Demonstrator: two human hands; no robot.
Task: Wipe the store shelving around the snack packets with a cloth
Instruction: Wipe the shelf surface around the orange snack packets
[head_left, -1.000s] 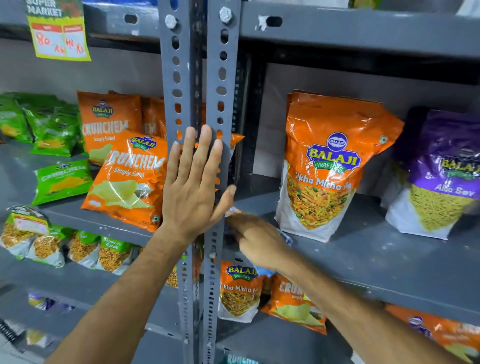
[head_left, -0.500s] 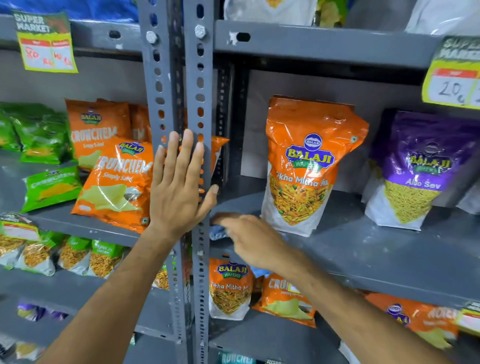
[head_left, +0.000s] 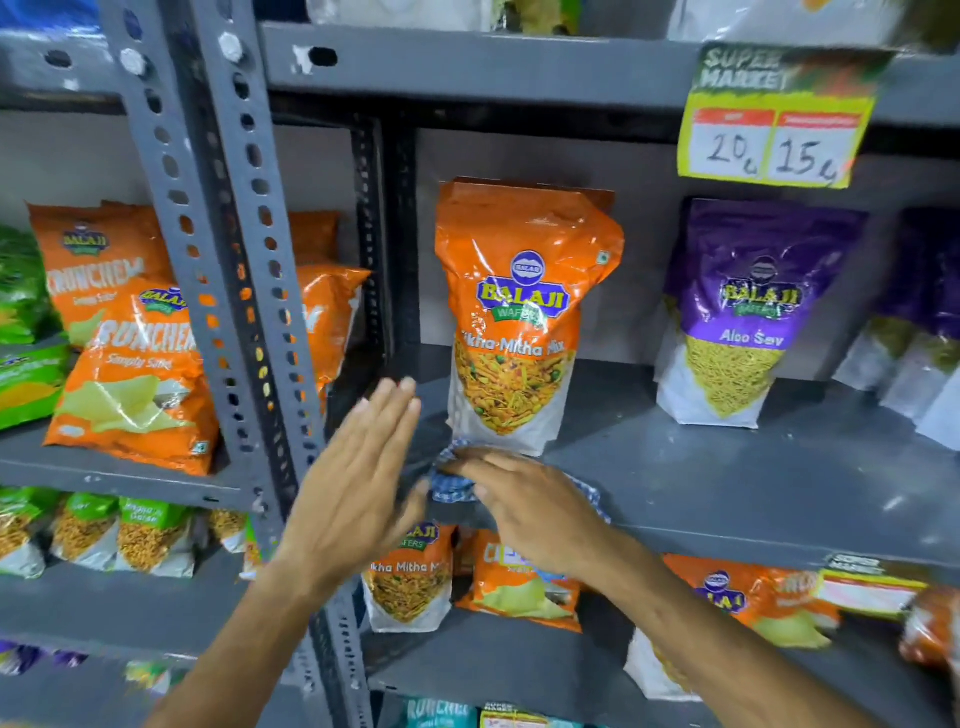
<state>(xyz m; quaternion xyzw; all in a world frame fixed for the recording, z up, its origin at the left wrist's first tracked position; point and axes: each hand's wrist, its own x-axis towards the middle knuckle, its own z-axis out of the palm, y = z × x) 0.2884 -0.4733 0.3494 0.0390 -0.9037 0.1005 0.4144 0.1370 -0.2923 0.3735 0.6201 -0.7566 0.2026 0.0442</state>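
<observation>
A blue-and-white checked cloth (head_left: 457, 486) lies on the grey middle shelf (head_left: 727, 483), pressed flat under my right hand (head_left: 530, 506). It sits just in front of an upright orange Tikha Mitha Mix packet (head_left: 519, 322). My left hand (head_left: 358, 483) hovers open beside the cloth, fingers together, just right of the perforated grey upright (head_left: 234, 270) and off it. A purple Aloo Sev packet (head_left: 743, 312) stands further right on the same shelf.
Orange Crunchem packets (head_left: 135, 374) and green packets (head_left: 21, 312) fill the left bay. More packets sit on the lower shelf (head_left: 519, 670). A yellow price tag (head_left: 774, 130) hangs from the shelf above.
My left hand has come off the upright and moved right and down toward the cloth. My right hand has slid the cloth right, up to the orange packet. The view has shifted right.
</observation>
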